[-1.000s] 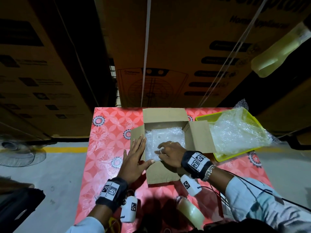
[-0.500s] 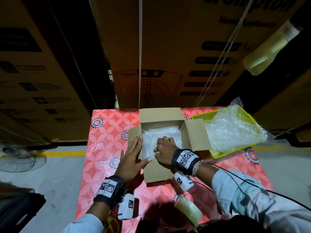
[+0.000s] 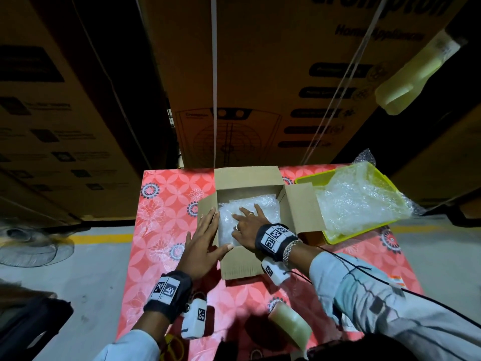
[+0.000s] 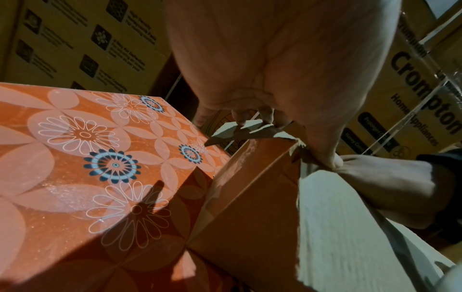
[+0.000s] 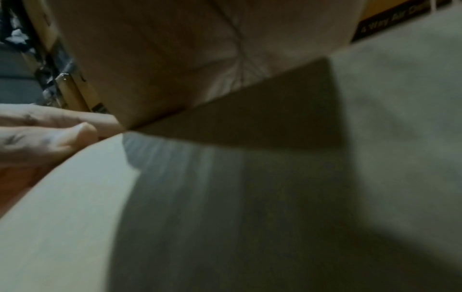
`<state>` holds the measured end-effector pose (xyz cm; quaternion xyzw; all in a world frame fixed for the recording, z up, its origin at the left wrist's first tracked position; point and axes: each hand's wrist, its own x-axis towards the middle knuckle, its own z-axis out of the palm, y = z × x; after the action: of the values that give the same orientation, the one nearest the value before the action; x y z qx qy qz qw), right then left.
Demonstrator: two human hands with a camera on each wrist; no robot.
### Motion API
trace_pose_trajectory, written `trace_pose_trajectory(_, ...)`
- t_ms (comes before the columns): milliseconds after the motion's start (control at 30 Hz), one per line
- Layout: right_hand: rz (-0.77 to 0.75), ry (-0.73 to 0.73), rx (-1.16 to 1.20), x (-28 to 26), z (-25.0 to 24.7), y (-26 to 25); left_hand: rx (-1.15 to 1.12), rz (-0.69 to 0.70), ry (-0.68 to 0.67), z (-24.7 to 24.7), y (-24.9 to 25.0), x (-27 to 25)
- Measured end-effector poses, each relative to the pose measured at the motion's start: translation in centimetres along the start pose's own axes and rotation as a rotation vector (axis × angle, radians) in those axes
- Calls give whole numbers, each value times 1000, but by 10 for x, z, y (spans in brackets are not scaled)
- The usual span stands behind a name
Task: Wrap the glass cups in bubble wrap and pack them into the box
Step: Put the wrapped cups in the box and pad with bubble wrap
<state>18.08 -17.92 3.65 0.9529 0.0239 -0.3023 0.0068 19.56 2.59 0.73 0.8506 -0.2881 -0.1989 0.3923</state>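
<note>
An open cardboard box (image 3: 244,179) stands on the red flowered table (image 3: 161,230), filled with white bubble wrap (image 3: 263,204). No glass shows through the wrap. My right hand (image 3: 247,220) lies inside the box, fingers spread flat, pressing down on the wrap. My left hand (image 3: 205,230) rests flat with straight fingers against the box's left flap (image 4: 252,177), thumb at the near corner. The right wrist view is blurred and shows only cardboard (image 5: 250,197) and my left hand's thumb (image 5: 62,136).
A yellow tray (image 3: 338,238) heaped with loose bubble wrap (image 3: 359,199) sits right of the box. A roll of clear tape (image 3: 289,324) lies near the table's front edge. Tall stacked cartons (image 3: 260,87) stand behind the table. A fan (image 3: 31,241) stands on the floor at left.
My right hand has reached deeper into the box and flattened its fingers on the wrap. My left hand has stayed on the left flap.
</note>
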Motion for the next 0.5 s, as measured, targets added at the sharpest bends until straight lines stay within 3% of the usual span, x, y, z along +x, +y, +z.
trace_pose_trajectory(100,-21,-45,-51,1,-2,-2,1,-8,-5,0,0,0)
trace_pose_trajectory(300,-90,55,37,-11,-1,-2,1,4,-7,-1,-1,0)
trace_pose_trajectory(500,-58,-122,22,-11,8,-1,32,10,-18,-2,2,-2)
